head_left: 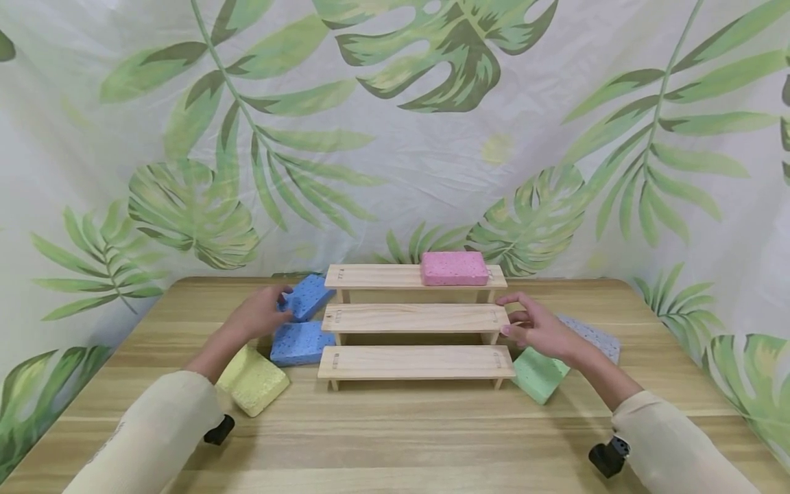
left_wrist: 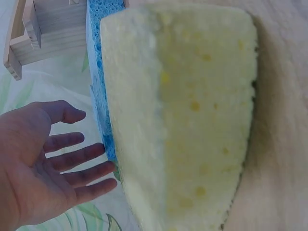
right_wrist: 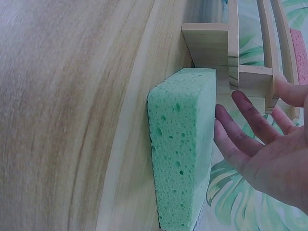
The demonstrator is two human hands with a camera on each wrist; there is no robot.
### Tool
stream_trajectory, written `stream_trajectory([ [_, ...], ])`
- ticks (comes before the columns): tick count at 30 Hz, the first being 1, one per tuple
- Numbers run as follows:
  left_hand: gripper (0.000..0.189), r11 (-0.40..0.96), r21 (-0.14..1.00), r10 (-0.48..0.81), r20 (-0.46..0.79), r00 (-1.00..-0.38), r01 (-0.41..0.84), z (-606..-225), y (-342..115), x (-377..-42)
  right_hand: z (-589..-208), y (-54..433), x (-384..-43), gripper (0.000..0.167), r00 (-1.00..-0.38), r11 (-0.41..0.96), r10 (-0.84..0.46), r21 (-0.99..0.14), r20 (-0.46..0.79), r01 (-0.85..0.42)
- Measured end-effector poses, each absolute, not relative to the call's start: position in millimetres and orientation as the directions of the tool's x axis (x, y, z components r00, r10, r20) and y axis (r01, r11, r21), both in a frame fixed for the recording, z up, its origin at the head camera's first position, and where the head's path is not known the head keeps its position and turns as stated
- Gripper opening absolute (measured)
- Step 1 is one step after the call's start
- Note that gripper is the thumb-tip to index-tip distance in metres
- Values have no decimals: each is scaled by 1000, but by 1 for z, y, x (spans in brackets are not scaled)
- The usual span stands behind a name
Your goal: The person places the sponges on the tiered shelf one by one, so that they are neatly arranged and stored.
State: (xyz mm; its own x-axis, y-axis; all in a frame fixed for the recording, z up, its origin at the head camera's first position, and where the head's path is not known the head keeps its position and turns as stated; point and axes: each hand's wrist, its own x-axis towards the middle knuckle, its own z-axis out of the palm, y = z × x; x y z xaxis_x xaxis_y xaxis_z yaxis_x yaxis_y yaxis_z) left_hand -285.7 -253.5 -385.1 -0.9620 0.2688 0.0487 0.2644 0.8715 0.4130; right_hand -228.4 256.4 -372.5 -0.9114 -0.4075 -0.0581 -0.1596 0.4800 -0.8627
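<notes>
Left grip [head_left: 264, 312], loosely spread and empty, is nearer the far blue sponge [head_left: 311, 296], just rightward, long axis slanting away; right grip [head_left: 538, 331], relaxed, empty, perhaps touches the wooden stand [head_left: 415, 318].

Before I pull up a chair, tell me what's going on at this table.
A person's left hand is at the farther blue sponge, and the right hand is at the right end of the middle tier of a three-tier wooden stand; whether either touches is hard to tell. A pink sponge lies on the top tier. A nearer blue sponge and a yellow sponge lie left of the stand, a green sponge and a grey sponge right.
</notes>
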Motion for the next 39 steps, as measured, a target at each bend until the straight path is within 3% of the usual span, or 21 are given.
stream_trajectory([
  [9,66,898,383,225,19,-974,215,-388,-246,-291,-373,256,-229,49,-913,486,-405,-859,-56,-162],
  [19,64,893,412,204,-13,-979,181,-390,-248,-296,-370,255,-227,49,-911,481,-407,-863,-66,-152],
  [29,67,813,545,201,69,-977,206,-390,-264,-297,-372,256,-229,48,-911,475,-406,-868,-71,-144],
  [39,59,775,576,202,164,-966,260,-379,-272,-286,-374,258,-230,49,-912,481,-405,-864,-70,-147],
])
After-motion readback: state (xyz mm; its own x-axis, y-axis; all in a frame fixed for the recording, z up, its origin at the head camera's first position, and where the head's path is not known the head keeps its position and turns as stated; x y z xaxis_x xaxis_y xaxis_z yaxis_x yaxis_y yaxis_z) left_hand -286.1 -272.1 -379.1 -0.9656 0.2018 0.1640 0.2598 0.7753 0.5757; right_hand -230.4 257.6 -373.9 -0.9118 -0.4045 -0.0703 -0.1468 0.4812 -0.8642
